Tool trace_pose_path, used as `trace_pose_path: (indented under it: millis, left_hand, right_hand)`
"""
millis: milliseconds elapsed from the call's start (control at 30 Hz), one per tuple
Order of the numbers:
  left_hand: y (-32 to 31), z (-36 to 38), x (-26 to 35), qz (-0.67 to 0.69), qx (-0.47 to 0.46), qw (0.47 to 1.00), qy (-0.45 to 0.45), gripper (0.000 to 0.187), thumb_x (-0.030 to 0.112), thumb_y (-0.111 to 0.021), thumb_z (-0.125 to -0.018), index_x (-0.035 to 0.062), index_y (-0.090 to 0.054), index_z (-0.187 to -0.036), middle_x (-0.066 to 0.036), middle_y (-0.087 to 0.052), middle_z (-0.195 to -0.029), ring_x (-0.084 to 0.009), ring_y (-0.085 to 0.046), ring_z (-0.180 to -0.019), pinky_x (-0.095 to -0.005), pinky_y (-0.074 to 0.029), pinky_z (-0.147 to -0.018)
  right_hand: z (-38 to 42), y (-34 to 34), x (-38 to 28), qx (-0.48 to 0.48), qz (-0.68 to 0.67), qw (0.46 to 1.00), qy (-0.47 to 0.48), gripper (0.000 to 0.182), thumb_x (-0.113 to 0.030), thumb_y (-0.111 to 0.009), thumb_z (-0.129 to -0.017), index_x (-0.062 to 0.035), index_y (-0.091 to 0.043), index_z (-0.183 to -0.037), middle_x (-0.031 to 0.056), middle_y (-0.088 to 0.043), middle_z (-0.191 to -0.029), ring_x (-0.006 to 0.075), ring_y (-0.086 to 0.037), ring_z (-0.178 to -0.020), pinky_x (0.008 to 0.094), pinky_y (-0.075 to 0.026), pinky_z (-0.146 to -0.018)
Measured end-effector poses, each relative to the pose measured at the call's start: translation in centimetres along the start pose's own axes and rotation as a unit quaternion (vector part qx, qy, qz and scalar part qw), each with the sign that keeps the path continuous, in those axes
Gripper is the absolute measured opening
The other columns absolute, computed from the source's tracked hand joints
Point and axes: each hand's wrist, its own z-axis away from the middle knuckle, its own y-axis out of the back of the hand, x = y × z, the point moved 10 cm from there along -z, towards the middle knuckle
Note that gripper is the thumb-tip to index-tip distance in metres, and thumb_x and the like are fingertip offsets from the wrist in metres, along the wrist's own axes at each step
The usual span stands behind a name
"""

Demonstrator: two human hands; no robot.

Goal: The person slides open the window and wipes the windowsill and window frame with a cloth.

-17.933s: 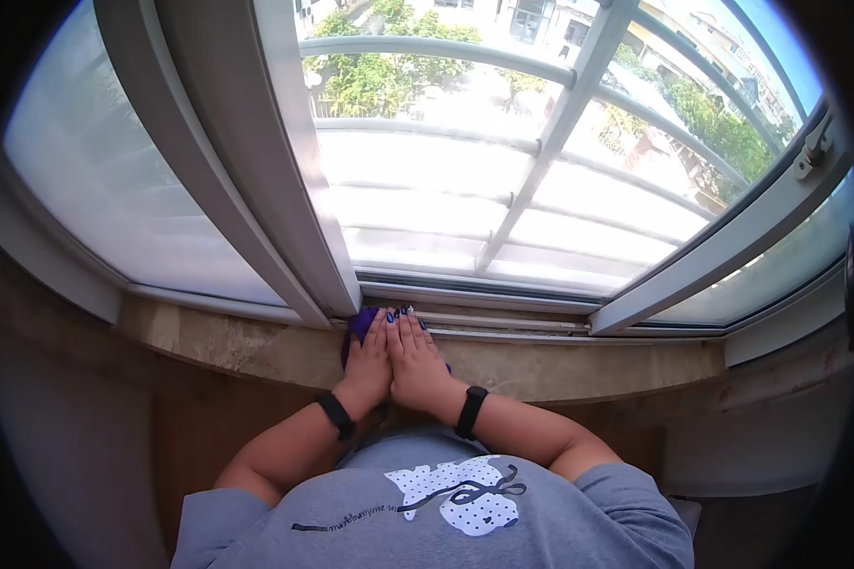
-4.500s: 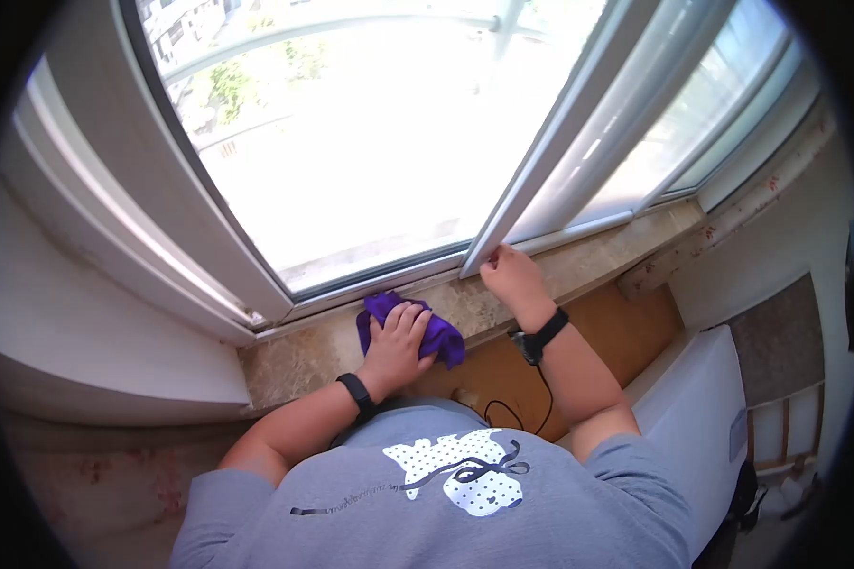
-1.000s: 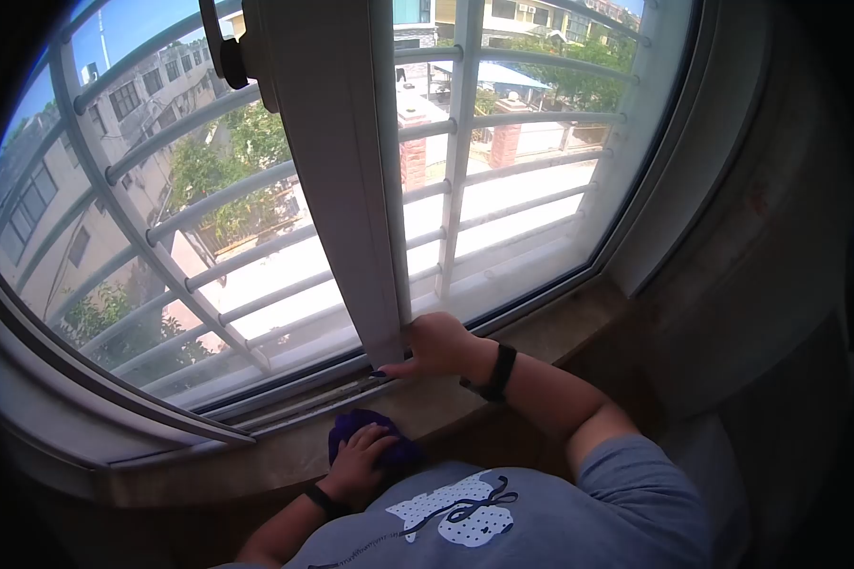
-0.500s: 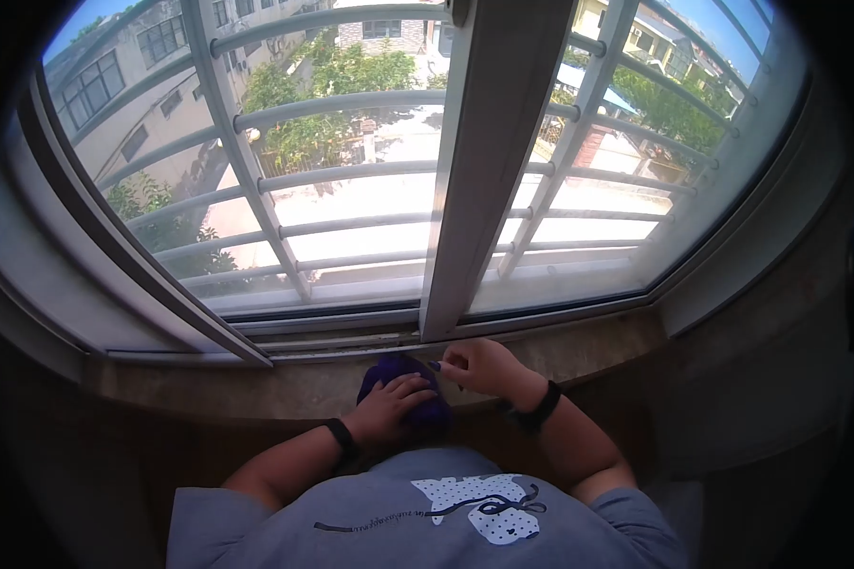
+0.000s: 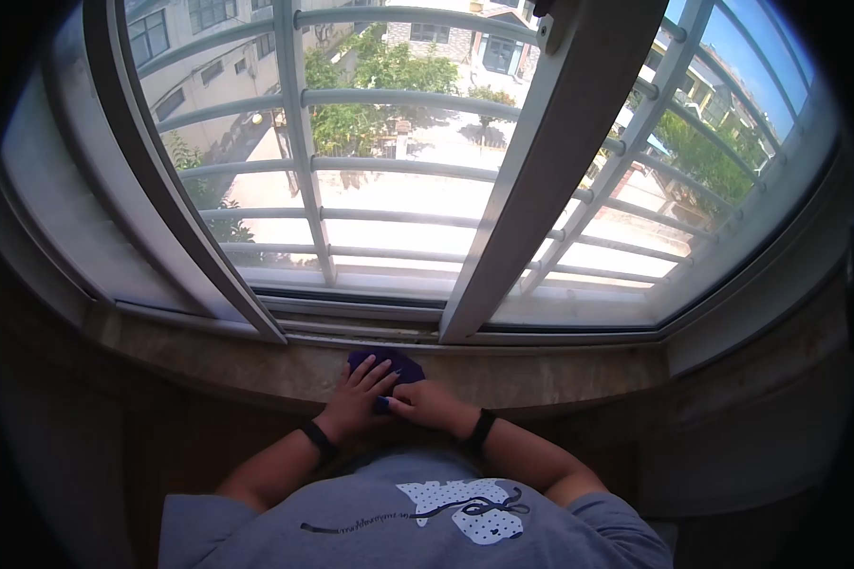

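Observation:
A dark purple cloth-like item [image 5: 403,368] lies on the stone window sill [image 5: 560,375], just below the window track. My left hand [image 5: 353,394] rests on its left part, palm down with the fingers spread. My right hand [image 5: 425,403] touches its lower right side, with the fingers curled together. A small dark blue bit [image 5: 381,405] shows between the two hands; whether it belongs to the purple item I cannot tell. What the right fingers pinch is too small to make out.
Beyond the sill stands a sliding window with a thick frame post [image 5: 531,180] and an open track [image 5: 361,327]. White security bars [image 5: 403,165] run outside it. A building, trees and bright ground lie beyond.
My right hand has come down and left from above the sill onto the purple item beside my left hand. The view has turned slightly to the left.

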Motion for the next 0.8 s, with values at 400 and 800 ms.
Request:
trace_pose_path:
  millis: [400, 800]
  left_hand:
    - [-2.6, -4.2, 6.5, -0.062, -0.053, 0.997, 0.009, 0.081, 0.051, -0.069, -0.069, 0.0198, -0.039, -0.138, -0.006, -0.031, -0.147, -0.0267, -0.022, -0.138, -0.0569, -0.018, -0.104]
    - [-8.3, -9.8, 17.5, -0.195, 0.042, 0.976, -0.084, 0.058, 0.035, -0.054, -0.079, 0.0223, -0.043, -0.135, -0.002, -0.034, -0.145, -0.0191, -0.032, -0.126, -0.0443, -0.024, -0.091]
  right_hand:
    - [5.5, 3.6, 5.7, 0.115, 0.009, 0.991, -0.064, 0.033, -0.033, -0.054, -0.09, -0.005, -0.059, -0.074, 0.0196, -0.061, -0.074, 0.0395, -0.059, -0.068, 0.0439, -0.046, -0.059]
    - [17.0, 10.0, 10.5, 0.257, 0.059, 0.951, -0.161, 0.035, -0.038, -0.055, -0.088, -0.0095, -0.06, -0.068, 0.0148, -0.061, -0.066, 0.0369, -0.059, -0.063, 0.0452, -0.046, -0.054]
